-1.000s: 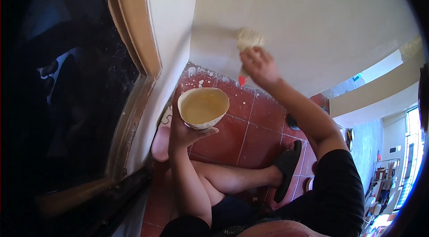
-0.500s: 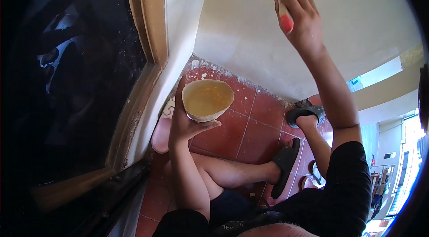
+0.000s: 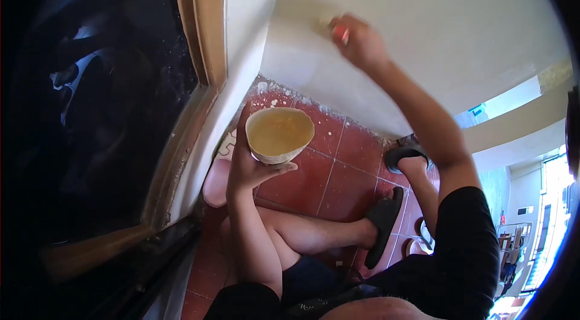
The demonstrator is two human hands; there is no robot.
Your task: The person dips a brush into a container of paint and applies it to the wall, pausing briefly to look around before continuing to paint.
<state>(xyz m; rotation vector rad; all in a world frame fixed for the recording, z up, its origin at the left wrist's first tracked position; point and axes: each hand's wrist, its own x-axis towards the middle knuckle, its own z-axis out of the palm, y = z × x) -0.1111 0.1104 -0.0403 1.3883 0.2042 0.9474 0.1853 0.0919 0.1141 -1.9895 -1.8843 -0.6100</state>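
My left hand (image 3: 246, 166) is wrapped round a cream-coloured bowl (image 3: 280, 157), its thumb stretched along the near side. Yellowish liquid (image 3: 278, 133) fills part of the bowl, which I hold above the floor. Higher up, my right hand (image 3: 361, 42) grips a paintbrush (image 3: 341, 32) by its handle, and the red end shows at my fingers. The blurred bristle end is at the pale wall (image 3: 435, 36), where a shadow falls beside it.
Red floor tiles (image 3: 302, 184) carry white spatters along the wall's foot. To the left is a wooden frame (image 3: 199, 24) around a dark pane (image 3: 109, 127). A pink object (image 3: 217, 184) rests by the frame. My dark sandals (image 3: 385, 223) are on the floor, with more footwear (image 3: 417, 244) nearby.
My right hand has swept the brush down and to the left along the wall, turning it as it moves. My left hand and the bowl stay nearly still.
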